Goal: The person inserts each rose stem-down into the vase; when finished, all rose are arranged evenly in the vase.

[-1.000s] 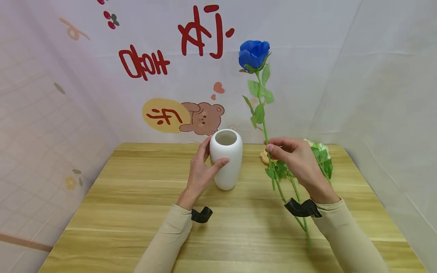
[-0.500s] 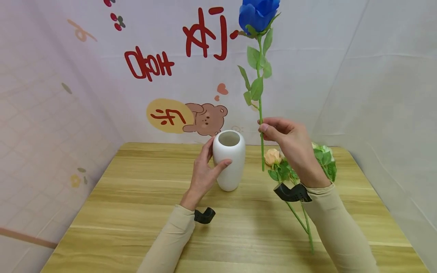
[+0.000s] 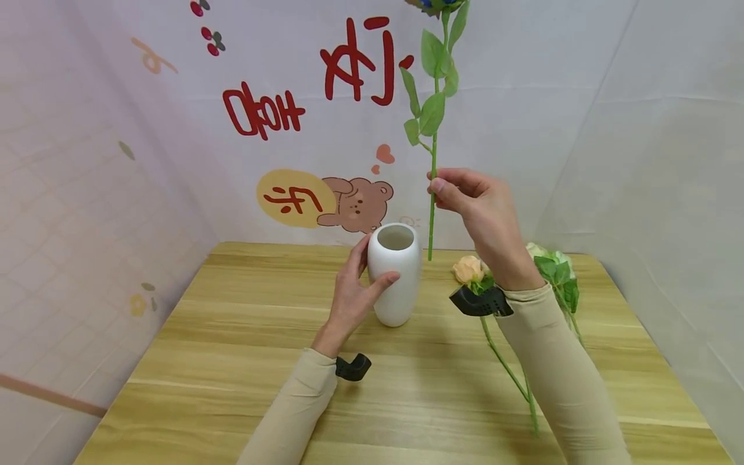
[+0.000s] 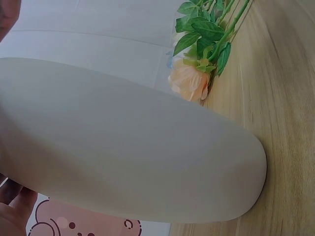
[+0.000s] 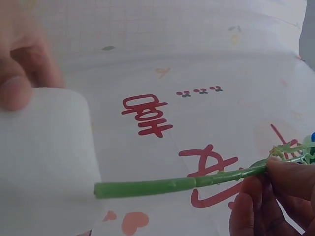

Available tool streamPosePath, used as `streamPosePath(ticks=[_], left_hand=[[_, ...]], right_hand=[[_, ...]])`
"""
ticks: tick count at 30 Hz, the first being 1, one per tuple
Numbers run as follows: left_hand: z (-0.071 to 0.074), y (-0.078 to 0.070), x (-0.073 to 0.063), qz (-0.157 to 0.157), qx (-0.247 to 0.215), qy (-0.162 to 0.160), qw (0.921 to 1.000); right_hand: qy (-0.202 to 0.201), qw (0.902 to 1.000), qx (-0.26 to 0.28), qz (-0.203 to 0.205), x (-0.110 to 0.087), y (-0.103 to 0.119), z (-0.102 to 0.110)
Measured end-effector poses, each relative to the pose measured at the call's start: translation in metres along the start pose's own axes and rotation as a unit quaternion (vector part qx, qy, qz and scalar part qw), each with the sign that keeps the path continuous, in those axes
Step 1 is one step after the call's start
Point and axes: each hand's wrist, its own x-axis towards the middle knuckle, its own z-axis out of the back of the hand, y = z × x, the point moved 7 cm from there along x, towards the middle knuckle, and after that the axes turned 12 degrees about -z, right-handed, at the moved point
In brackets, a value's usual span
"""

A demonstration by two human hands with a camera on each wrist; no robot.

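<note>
A white vase (image 3: 401,284) stands upright on the wooden table, its mouth facing up. My left hand (image 3: 356,294) grips it from the left, thumb across the front and fingers round the far side. In the left wrist view the vase (image 4: 133,147) fills the middle. My right hand (image 3: 479,210) pinches the green stem of a blue rose (image 3: 434,113) between thumb and fingers, holding it upright in the air. The bloom is mostly cut off by the top edge of the head view. The stem's lower end (image 5: 123,190) hangs just right of the vase's mouth.
On the right of the table (image 3: 232,361) lie a peach-coloured flower (image 3: 468,269) and a pale green-white flower (image 3: 560,265) with leaves and long stems, partly behind my right forearm. A printed white cloth (image 3: 494,110) stands behind the table.
My right hand has lifted the blue rose up and moved it left, its stem end rising from beside the lying flowers to near the vase's mouth. My left hand keeps its hold on the vase.
</note>
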Motion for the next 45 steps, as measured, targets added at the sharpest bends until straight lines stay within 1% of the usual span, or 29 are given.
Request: streamPosePath(ticks=[5,12,16,20,26,29,34,38,45], left_hand=[[-0.001,0.0,-0.001,-0.002,-0.003,0.003,1.0],[0.0,0.0,-0.002,0.004,0.002,0.005,1.0],[0.001,-0.001,-0.002,0.004,0.0,0.003,1.0],[0.0,-0.001,-0.002,0.003,0.003,0.002,1.0],[-0.001,-0.001,-0.002,0.001,0.008,0.001,1.0],[-0.001,-0.001,-0.002,0.002,0.008,0.0,1.0],[-0.001,0.0,-0.001,0.012,0.002,-0.001,0.9999],[-0.002,0.0,0.0,0.018,-0.005,0.0,0.9998],[-0.001,-0.001,0.0,0.013,-0.001,0.0,0.9999]], right_hand=[[0.004,0.9994,0.03,0.016,0.008,0.01,-0.008],[0.007,0.9985,0.047,0.03,0.017,0.018,-0.019],[0.01,0.9975,0.063,0.031,0.021,0.019,-0.026],[0.015,0.9972,0.067,0.028,0.024,0.014,-0.031],[0.019,0.9988,0.042,0.016,0.025,-0.001,-0.035],[0.024,0.9993,0.023,0.019,0.024,-0.009,-0.037],[0.034,0.9992,0.002,0.018,0.021,-0.02,-0.041],[0.04,0.999,-0.013,0.017,0.018,-0.025,-0.042],[0.037,0.9982,-0.046,0.011,0.013,-0.031,-0.043]])
